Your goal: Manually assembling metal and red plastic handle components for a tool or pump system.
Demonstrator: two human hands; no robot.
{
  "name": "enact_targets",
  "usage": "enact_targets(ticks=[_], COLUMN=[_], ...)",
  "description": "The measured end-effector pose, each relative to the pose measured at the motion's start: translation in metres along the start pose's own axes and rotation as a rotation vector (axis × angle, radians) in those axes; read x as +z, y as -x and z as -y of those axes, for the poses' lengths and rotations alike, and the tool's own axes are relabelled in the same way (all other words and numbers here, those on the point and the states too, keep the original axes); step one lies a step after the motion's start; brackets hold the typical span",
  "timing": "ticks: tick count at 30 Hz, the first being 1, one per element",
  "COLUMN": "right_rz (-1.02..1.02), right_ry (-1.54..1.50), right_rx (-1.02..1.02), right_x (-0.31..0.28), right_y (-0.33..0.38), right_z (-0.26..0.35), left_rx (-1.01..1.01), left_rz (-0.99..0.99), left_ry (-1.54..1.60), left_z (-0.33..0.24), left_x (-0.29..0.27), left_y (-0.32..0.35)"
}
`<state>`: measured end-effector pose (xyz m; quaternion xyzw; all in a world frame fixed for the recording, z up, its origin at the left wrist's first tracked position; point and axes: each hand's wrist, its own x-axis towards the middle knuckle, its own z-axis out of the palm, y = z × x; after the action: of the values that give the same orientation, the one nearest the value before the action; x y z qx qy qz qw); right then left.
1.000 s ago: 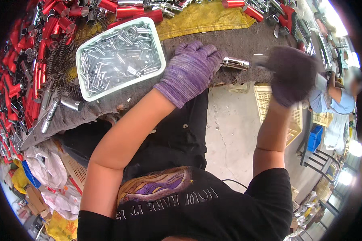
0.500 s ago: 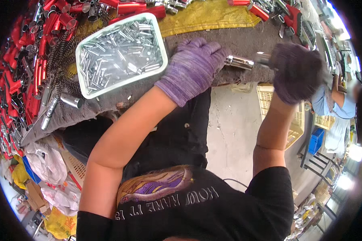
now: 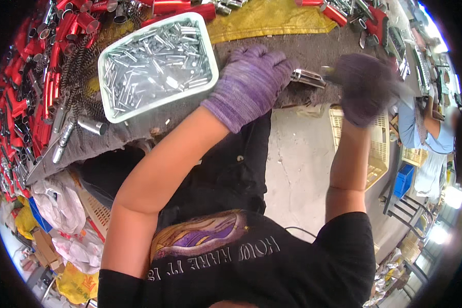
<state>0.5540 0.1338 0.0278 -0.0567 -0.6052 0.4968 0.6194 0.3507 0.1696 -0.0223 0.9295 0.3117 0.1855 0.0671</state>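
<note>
My left hand (image 3: pixel 254 77), in a purple knitted glove, is closed around a shiny chrome tube (image 3: pixel 309 78). Its free end sticks out to the right, over the front edge of the cloth-covered bench (image 3: pixel 313 51). Facing that end is my right hand (image 3: pixel 364 90), gloved alike and smeared by motion, bunched like a fist. A blurred piece pokes out of it toward the tube, and a pale streak shows on its far side; what it grips cannot be made out. Left of my left wrist stands a pale green tub (image 3: pixel 210 57) holding many small metal pins (image 3: pixel 156 66).
Red and chrome parts (image 3: pixel 18 108) heap up along the left and back of the bench, with dark coil springs (image 3: pixel 79 92) beside the tub. A yellow cloth (image 3: pixel 272 20) lies behind. Right of my legs are a yellow crate (image 3: pixel 377 161) and a blue bin (image 3: pixel 404 179); another person (image 3: pixel 428 131) sits beyond.
My right hand has shifted slightly left, still in motion. The chrome tube in my left hand has turned a little, showing a different side; the tub sits slightly differently in view.
</note>
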Motion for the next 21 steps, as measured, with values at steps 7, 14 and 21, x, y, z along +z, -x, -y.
enact_targets(ticks=[7, 14, 21], right_rz=[-0.424, 0.254, 0.271], right_ry=[0.554, 2.058, 1.407], right_rx=[0.357, 0.558, 0.367], right_x=[-0.015, -0.085, 0.088], right_y=[-0.029, -0.027, -0.029], right_z=[0.031, -0.035, 0.031], left_rx=[0.008, 0.101, -0.157], left_rz=[-0.081, -0.056, -0.377], left_ry=[0.147, 0.007, 0.865], left_z=[0.002, -0.002, -0.025], left_x=[0.0, -0.011, -0.028], left_y=[-0.003, 0.006, 0.074])
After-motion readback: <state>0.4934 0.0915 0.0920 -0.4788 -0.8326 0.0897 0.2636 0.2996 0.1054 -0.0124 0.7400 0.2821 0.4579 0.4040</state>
